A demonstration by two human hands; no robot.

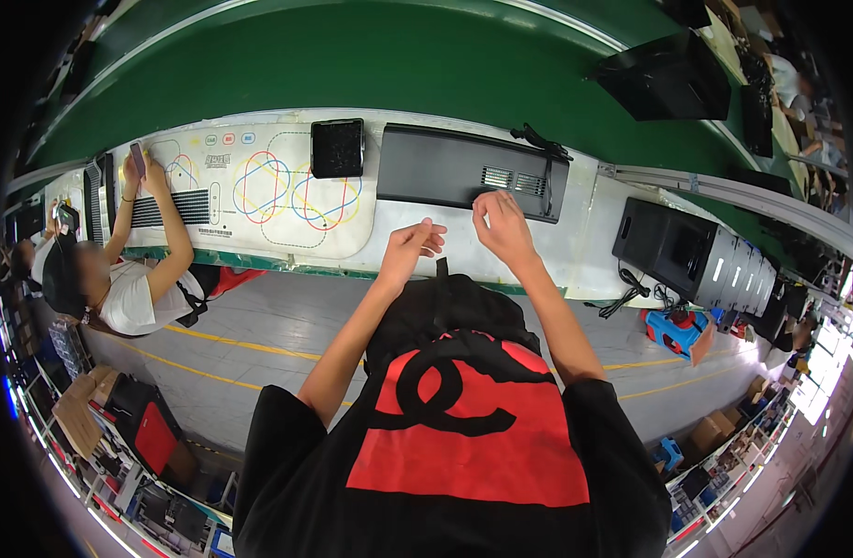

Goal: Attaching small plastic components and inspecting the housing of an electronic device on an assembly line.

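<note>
A long dark grey appliance housing lies on the white bench, with a slotted silver vent panel toward its right end. My right hand is at its near edge, below the vent panel, with thumb and fingertips drawn together. Whatever may be between those fingertips is too small to make out. Just off the bench's front edge, my left hand hangs with loosely bent fingers that stay apart, and nothing shows in it. A black cord is bunched at the housing's far right corner.
A black square tray sits left of the housing on a printed mat. To the right stand another dark unit and loose cables. A co-worker handles a small flat piece at the left. Green surface rises behind.
</note>
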